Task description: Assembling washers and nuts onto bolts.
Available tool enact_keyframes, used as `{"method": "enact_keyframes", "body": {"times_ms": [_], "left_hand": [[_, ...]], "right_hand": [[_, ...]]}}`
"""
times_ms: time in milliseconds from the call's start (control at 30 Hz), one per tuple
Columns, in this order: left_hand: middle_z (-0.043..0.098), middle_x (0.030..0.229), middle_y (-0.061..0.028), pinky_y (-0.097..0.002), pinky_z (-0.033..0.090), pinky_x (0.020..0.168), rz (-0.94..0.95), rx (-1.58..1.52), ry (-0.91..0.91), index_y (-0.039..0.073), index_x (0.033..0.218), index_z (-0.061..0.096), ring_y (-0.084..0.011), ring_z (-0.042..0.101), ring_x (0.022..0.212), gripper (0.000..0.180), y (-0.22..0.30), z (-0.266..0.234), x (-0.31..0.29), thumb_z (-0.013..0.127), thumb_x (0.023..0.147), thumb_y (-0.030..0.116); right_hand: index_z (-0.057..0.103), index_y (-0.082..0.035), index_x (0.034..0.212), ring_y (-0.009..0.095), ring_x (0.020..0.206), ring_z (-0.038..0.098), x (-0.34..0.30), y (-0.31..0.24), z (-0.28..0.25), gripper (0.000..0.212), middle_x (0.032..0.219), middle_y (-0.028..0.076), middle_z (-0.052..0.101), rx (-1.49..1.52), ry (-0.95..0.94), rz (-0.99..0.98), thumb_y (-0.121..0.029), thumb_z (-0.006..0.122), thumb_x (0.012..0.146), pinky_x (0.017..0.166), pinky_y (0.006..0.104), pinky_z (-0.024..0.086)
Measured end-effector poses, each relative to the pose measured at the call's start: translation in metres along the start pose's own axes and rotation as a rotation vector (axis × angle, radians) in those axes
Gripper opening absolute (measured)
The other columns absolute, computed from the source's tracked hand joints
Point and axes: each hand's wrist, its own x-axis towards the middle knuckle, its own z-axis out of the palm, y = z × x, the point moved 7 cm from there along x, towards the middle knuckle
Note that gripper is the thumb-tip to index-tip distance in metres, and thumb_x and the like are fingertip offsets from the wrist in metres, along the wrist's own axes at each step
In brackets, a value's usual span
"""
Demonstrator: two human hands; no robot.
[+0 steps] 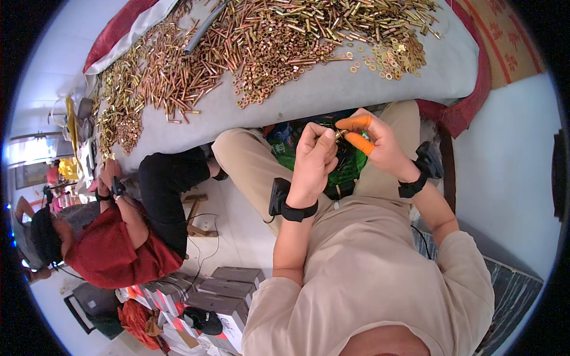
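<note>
My left hand (316, 157) is closed, thumb against fingers, on a small brass-coloured bolt (340, 135). My right hand (383, 142) wears orange covers on its thumb and forefinger, and their tips pinch the bolt's other end. Both hands are in front of my lap, just off the table's near edge. Fingers hide most of the bolt. On the table beyond lie a heap of brass-coloured bolts or sleeves (303, 24), a pile of nuts (264, 74) and a scatter of flat washers (395, 59).
Grey cloth covers the table (309, 94). Under my hands, between my knees, is a green bag (350, 169). At left, a co-worker in a red shirt (127, 249) sits with hands at the table edge. Boxes (222, 296) are stacked on the floor; a grey rod (202, 32) lies among the parts.
</note>
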Motion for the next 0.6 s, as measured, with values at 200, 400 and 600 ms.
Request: {"method": "enact_keyframes", "body": {"times_ms": [200,400,600], "left_hand": [[0.029,0.058,0.0082,-0.0168,0.018,0.039,-0.011,0.01,-0.046,0.011,0.081,0.039,-0.0005,0.023,0.046,0.018,0.001,-0.001,-0.002,0.052,0.09,0.019],[0.031,0.06,0.007,-0.0161,0.02,0.039,-0.04,0.004,-0.085,0.011,0.079,0.04,-0.0012,0.025,0.047,0.018,0.002,0.005,-0.006,0.053,0.089,0.019],[0.036,0.064,0.0058,-0.0163,0.023,0.041,0.085,0.248,-0.062,0.009,0.081,0.04,-0.0004,0.028,0.05,0.018,0.001,0.013,-0.006,0.051,0.091,0.02]], "right_hand": [[0.055,-0.002,0.103,0.015,0.078,0.053,-0.003,0.0,-0.001,0.023,0.089,0.006,0.055,-0.107,0.016,0.011,-0.003,0.059,0.081,0.071,0.0261,0.043],[0.054,-0.001,0.099,0.019,0.077,0.053,-0.003,-0.011,0.0,0.018,0.084,0.008,0.053,-0.306,-0.065,-0.099,-0.01,0.057,0.084,0.069,0.0281,0.043],[0.054,0.0,0.103,0.019,0.089,0.056,-0.008,0.016,-0.003,0.03,0.101,0.011,0.057,-0.472,-0.212,0.354,-0.025,0.045,0.091,0.072,0.0306,0.044]]}}
